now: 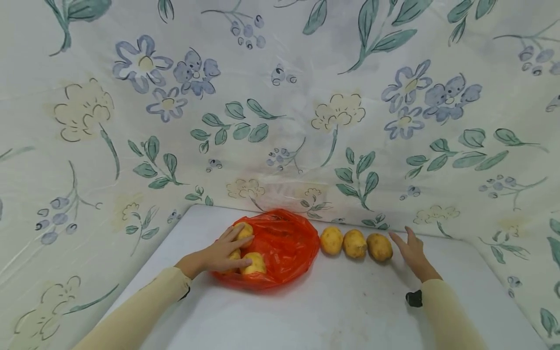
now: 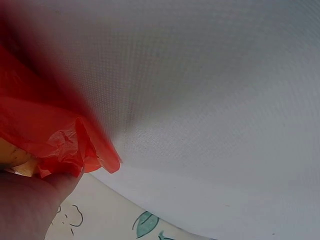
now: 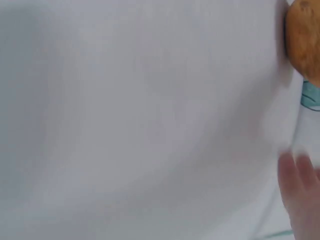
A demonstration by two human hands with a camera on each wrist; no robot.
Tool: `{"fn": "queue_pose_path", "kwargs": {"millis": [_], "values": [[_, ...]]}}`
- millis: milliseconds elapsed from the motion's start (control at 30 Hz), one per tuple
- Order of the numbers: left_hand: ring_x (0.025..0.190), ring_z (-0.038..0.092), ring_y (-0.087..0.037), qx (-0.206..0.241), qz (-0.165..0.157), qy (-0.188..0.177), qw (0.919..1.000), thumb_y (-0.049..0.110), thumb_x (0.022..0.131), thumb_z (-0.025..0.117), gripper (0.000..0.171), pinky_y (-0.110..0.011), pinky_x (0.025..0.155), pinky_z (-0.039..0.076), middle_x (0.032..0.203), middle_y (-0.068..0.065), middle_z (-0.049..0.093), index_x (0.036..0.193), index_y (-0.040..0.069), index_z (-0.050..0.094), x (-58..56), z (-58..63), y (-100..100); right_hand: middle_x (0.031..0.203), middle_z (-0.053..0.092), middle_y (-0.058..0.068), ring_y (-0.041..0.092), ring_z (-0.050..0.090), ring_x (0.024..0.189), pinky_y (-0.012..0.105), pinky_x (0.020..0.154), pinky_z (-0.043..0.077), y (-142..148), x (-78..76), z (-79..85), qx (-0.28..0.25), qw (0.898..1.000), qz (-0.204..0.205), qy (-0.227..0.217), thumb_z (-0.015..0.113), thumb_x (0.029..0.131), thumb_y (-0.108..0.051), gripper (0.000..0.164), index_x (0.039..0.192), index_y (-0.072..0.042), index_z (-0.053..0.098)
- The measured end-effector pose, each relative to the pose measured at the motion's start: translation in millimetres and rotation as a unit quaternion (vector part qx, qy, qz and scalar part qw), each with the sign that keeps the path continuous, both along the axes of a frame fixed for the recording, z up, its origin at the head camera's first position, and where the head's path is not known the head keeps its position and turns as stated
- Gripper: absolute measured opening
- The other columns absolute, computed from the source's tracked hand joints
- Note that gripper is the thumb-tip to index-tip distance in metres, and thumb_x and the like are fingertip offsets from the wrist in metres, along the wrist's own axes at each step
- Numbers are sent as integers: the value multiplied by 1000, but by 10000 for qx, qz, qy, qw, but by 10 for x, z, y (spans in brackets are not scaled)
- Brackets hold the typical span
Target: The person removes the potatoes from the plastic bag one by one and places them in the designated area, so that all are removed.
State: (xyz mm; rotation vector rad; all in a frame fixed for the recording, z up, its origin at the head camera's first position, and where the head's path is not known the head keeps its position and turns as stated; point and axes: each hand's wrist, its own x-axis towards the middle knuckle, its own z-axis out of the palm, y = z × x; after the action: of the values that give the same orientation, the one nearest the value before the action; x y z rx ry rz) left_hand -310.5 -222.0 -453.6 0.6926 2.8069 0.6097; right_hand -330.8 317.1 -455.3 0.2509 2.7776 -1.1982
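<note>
A red plastic bag [image 1: 288, 248] lies spread with its mouth wide, and three potatoes [image 1: 255, 264] show at its left side. My left hand [image 1: 220, 251] rests over these potatoes, its fingers spread and fairly straight. In the left wrist view, the thumb [image 2: 62, 184] touches the bag's crumpled edge [image 2: 95, 145]. To the right of the bag, three more potatoes [image 1: 355, 244] stand in a row. Just beyond the rightmost potato [image 1: 379, 247], my right hand [image 1: 411, 250] is held apart from it with thumb and fingers extended, holding nothing.
The white table [image 1: 323, 311] reaches back to a floral-patterned sheet [image 1: 297, 146] that rises behind it and at both sides. A black band or device [image 1: 413, 298] sits at my right wrist.
</note>
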Motion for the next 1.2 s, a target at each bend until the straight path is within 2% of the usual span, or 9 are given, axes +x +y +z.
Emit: {"fn": "queue_pose_path", "kwargs": {"millis": [67,167,233,367,467,667,833,1000,1200], "values": [[150,-3,-49,12,-17,54,10000,66,88,57,83,-75,112,15,167,-15,2,154,20,36,-8,3,1,154,-5,43,65,9,139,75,109,18,58,21,53,954,9936,249,550,34,98,-66,96,156,1,-4],[149,-2,-49,-10,-29,145,9999,65,90,56,83,-75,112,15,166,-16,2,155,19,34,-18,16,-13,156,-8,39,68,11,137,79,106,14,109,42,135,2196,9659,575,1247,38,97,-66,93,158,-4,5],[149,-1,-49,-42,-15,178,9998,64,90,55,83,-75,111,15,166,-17,3,155,18,33,-22,23,-33,158,-10,37,67,11,137,79,107,12,113,47,189,2636,9497,716,1530,40,96,-67,91,158,-7,8],[149,0,-51,-33,21,155,9999,64,90,55,83,-78,109,15,166,-17,4,156,18,31,-23,30,-81,160,-12,33,64,11,139,77,109,8,59,58,258,2986,9364,807,1654,39,95,-69,91,159,-12,10],[148,2,-52,46,3,160,9999,63,90,56,84,-77,109,16,166,-19,5,156,16,31,-10,18,-127,160,-12,32,63,12,140,77,110,6,-16,64,271,3161,9310,879,1601,39,94,-70,91,159,-12,12],[147,7,-53,-4,51,467,9989,62,87,60,86,-78,108,18,165,-19,10,156,18,31,41,1,-221,162,-14,28,58,11,143,75,112,5,-190,90,281,3371,9201,1091,1670,42,94,-68,89,159,-14,13],[146,7,-56,-100,24,327,9994,66,84,61,93,-78,108,17,165,-19,10,157,20,29,30,-9,-228,163,-10,26,55,14,144,74,113,9,-274,118,346,3718,8996,1134,1992,49,94,-61,87,159,-17,14],[146,6,-57,47,-128,-12,9999,65,82,65,97,-76,109,19,166,-20,6,158,18,25,11,-33,-208,164,-9,24,51,8,147,73,115,4,-398,110,418,3814,8933,1383,1934,49,94,-62,85,159,-19,14],[146,14,-54,260,-221,124,9993,60,82,69,96,-73,109,25,165,-21,7,157,17,27,-35,-35,-180,166,-11,19,48,7,150,69,117,2,-624,80,477,3780,8915,1469,2020,44,93,-68,85,160,-22,14]]}}
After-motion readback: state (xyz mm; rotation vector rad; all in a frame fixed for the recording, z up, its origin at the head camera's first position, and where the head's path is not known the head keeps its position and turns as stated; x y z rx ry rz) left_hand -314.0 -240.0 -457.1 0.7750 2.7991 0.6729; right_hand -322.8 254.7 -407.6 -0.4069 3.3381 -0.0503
